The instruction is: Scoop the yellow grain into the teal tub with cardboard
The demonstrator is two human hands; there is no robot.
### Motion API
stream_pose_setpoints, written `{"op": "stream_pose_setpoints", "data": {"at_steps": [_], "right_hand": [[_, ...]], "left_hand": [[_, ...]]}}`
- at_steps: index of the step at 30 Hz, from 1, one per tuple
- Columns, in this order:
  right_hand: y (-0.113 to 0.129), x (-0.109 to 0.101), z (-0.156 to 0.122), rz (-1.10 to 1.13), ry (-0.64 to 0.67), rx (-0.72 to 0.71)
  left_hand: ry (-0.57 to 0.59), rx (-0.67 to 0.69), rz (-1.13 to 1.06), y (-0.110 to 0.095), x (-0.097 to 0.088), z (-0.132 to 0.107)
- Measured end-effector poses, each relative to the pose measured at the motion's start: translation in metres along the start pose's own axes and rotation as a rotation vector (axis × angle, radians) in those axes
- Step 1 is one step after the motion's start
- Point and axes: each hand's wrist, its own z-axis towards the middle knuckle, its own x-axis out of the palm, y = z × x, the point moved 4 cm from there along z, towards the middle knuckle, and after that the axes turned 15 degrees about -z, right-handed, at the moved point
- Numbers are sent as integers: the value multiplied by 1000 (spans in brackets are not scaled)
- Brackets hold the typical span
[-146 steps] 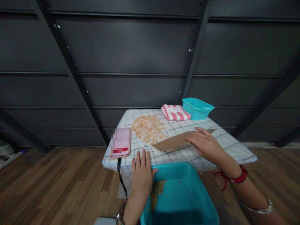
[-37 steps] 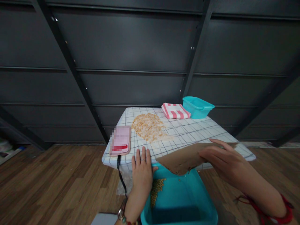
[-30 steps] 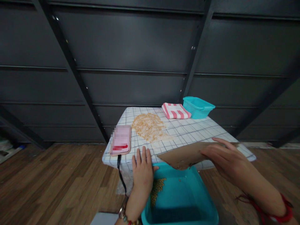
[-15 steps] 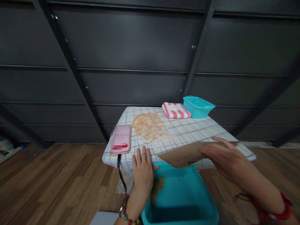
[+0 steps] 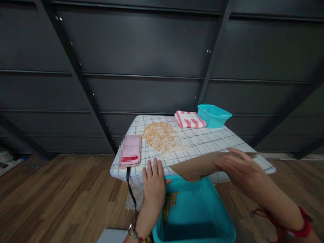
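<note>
My right hand point(image 5: 239, 168) grips a brown piece of cardboard point(image 5: 194, 166), holding it over the table's front edge and the far rim of a teal plastic basin point(image 5: 197, 212). Yellowish beans point(image 5: 170, 204) lie along the basin's left side. My left hand point(image 5: 154, 185) rests flat, fingers stretched onto the table edge, its thumb at the basin's far left corner. Farther back on the checked cloth spreads a pile of yellow beans mixed with small white grains point(image 5: 162, 136).
Left of the pile lies a pink phone point(image 5: 130, 150) with a black strap point(image 5: 130, 189) hanging down. A folded pink-and-white striped towel point(image 5: 189, 119) and a smaller turquoise basket point(image 5: 214, 116) sit at the back right of the checked tablecloth point(image 5: 210, 141). A dark panelled wall point(image 5: 141, 44) stands behind.
</note>
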Motion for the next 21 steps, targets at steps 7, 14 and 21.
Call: {"op": "stream_pose_setpoints", "data": {"at_steps": [7,14,21], "right_hand": [[1,-7,2,8,2,-26],[-8,-15,-4,25,-9,-19],[-12,-2,-10,9,34,14]], "left_hand": [[6,5,5,1,2,0],[-7,6,-15,1,5,-1],[-19,12,-35,3,7,-1]]}}
